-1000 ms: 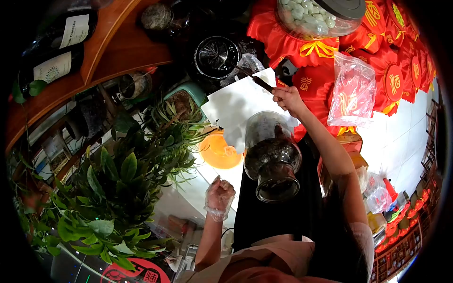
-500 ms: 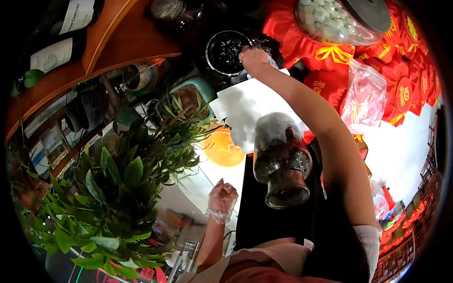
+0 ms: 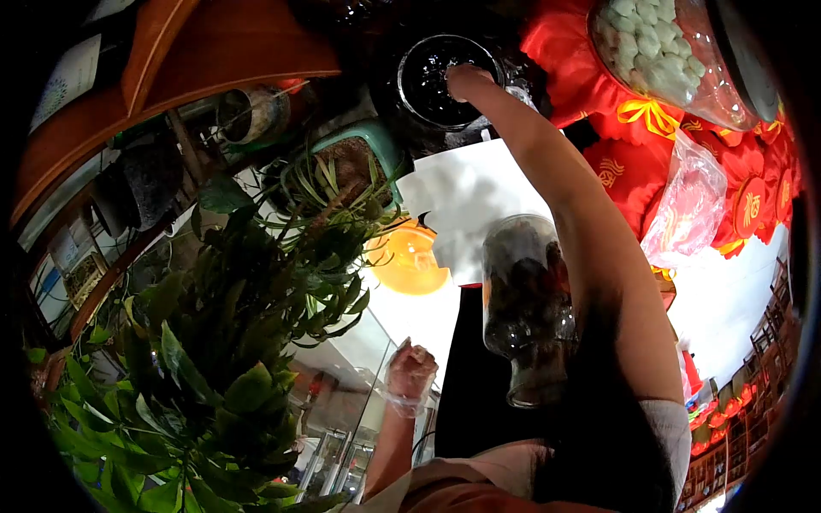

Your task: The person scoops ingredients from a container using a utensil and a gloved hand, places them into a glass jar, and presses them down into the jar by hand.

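My right hand [image 3: 470,83] reaches far forward over a dark round jar [image 3: 404,94] with a wide mouth. Its fingers dip inside the rim among dark, glossy contents and are hidden. My left hand [image 3: 411,371] is curled into a fist in a clear plastic glove, low in the middle, with nothing visible in it. Between my arms is a clear glass jar [image 3: 522,291] with dark and reddish contents, partly covered by my right forearm. A white sheet [image 3: 475,188] lies beyond this jar, beside an orange basin [image 3: 406,261].
Leafy plants [image 3: 222,376] crowd the left side, near a green planter [image 3: 380,150]. A curved wooden shelf [image 3: 248,51] is at upper left. Red cloth-covered jars [image 3: 633,175], a plastic bag [image 3: 688,205] and a glass jar of pale pieces [image 3: 646,47] stand at right.
My right hand has moved from the dark jar's rim inward over its opening, and its fingers have gone down inside. My left hand remains curled. The whole view has shifted slightly.
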Tool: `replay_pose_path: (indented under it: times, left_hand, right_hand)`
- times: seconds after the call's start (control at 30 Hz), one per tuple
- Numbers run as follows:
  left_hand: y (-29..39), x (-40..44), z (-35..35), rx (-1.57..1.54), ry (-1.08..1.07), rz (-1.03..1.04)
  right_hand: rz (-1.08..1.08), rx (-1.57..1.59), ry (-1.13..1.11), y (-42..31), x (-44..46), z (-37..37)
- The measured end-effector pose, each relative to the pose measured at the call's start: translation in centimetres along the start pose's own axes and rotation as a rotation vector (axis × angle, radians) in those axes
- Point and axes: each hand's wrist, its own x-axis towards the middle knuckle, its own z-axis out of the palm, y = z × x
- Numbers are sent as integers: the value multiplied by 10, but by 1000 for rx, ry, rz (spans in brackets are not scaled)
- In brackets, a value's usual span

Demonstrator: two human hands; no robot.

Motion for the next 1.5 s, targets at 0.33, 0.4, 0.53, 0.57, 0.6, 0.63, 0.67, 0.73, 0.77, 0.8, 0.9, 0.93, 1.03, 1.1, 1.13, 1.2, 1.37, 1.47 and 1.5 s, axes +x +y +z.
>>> replay_pose_path:
  times: [0.33,0.4,0.53,0.57,0.6,0.63,0.67,0.73,0.77,0.8,0.9,0.93,1.03,1.1,1.13,1.2,1.37,1.47,1.5]
  left_hand:
    - [-2,3,-11,-35,103,-25]
    - [-2,4,-6,-50,84,-17]
    - [-3,5,6,78,32,-7]
    - [0,4,9,55,-2,-41]
    - [2,3,12,32,-35,-76]
    - [3,2,14,38,-39,-79]
    - [3,2,14,66,-37,-72]
    - [3,0,16,122,-32,-58]
    - [3,0,18,172,-27,-46]
    - [2,0,20,179,-31,-50]
    - [-1,0,24,222,18,-2]
    - [-1,1,25,211,37,-9]
    - [-3,2,20,201,59,-12]
    - [-4,3,18,201,62,-8]
    - [-4,3,18,196,30,-22]
    - [-5,3,17,193,-1,-36]
    - [-5,-2,37,190,11,-39]
    - [-5,3,55,220,21,12]
    - [-4,6,66,229,49,47]
  right_hand:
    - [320,1153,257,12,-13,6]
    - [327,1103,308,27,-33,13]
    - [-490,974,559,65,-94,35]
    - [-279,1236,390,68,-111,31]
    - [-56,1479,206,69,-128,27]
    - [-54,1482,214,73,-142,27]
    - [-17,1590,191,78,-155,27]
    - [20,1702,170,89,-175,30]
    - [16,1712,141,96,-183,32]
    - [11,1722,115,102,-191,34]
    - [34,1754,96,114,-211,38]
    - [46,1769,81,116,-217,40]
    - [63,1787,85,123,-234,44]
    - [82,1793,88,127,-242,46]
    - [83,1796,92,128,-247,47]
    - [109,1786,94,130,-258,47]
    - [143,1794,73,132,-283,44]
    - [142,1782,82,129,-299,44]
    - [154,1779,90,128,-305,43]
